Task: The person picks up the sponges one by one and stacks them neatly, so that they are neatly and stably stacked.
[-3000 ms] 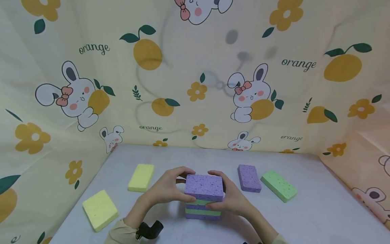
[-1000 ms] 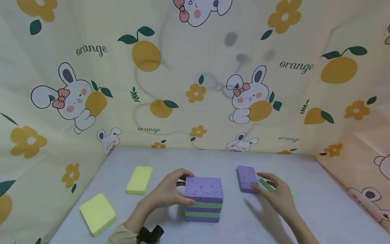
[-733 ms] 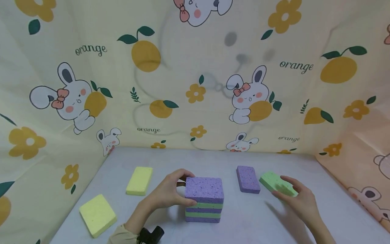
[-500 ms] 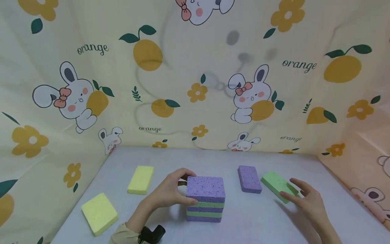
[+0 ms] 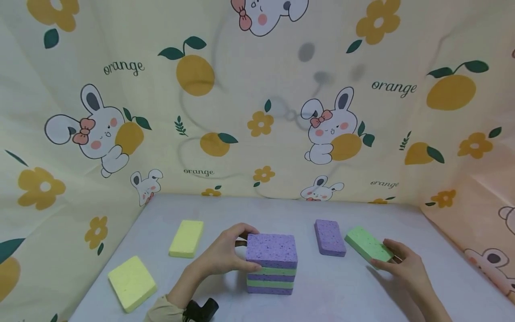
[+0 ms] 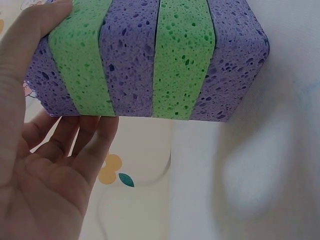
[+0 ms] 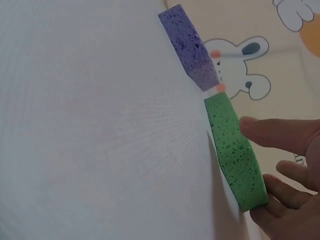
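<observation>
Now we steady the sponge stack with our left hand, thumb and fingers gripping it; right hand pinches the green sponge — best lifted level, placed square.

right hand | left the sponge stack | now grips green sponge

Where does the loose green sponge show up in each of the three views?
Head: green sponge lies right of centre on the table, right hand gripping its near end.
Left wrist: not in view; only the stack's green layers show.
Right wrist: lower right, fingers on it.
Shared landmark: the lone purple sponge beside it.
</observation>
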Demonstrator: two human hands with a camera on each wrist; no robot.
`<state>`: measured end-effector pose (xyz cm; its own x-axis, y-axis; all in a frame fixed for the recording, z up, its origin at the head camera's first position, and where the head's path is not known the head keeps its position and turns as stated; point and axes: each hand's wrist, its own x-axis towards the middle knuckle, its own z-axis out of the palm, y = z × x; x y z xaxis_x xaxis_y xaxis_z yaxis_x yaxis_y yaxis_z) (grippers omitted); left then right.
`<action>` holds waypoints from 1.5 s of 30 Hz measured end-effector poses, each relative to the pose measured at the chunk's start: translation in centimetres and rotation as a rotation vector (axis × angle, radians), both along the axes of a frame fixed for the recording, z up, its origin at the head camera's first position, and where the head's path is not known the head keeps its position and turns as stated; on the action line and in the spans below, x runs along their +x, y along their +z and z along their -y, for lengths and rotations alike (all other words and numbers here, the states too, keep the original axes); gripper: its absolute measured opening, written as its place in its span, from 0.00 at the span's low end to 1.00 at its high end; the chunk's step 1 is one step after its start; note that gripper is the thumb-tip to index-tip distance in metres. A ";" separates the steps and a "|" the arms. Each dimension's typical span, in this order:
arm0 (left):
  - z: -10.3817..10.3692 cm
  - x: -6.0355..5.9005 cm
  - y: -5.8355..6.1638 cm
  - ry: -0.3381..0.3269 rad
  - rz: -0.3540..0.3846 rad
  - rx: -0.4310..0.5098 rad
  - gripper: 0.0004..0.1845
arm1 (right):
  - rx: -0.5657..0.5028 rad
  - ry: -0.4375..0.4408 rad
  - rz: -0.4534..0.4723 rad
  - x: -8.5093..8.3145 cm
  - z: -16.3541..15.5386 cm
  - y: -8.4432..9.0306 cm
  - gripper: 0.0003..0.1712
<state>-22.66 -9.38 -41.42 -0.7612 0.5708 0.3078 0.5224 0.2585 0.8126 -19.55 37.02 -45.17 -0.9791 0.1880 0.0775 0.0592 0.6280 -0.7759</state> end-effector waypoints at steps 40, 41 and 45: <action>-0.1 0.1 0.1 -0.001 0.004 -0.003 0.35 | -0.003 -0.127 0.080 0.9 0.7 0.0 0.55; -0.1 0.1 0.2 -0.001 0.005 -0.001 0.35 | -0.011 -0.132 0.079 1.0 0.7 0.1 0.55; -0.1 0.2 0.2 0.003 0.014 0.000 0.35 | -0.027 -0.155 0.072 1.1 0.9 0.1 0.55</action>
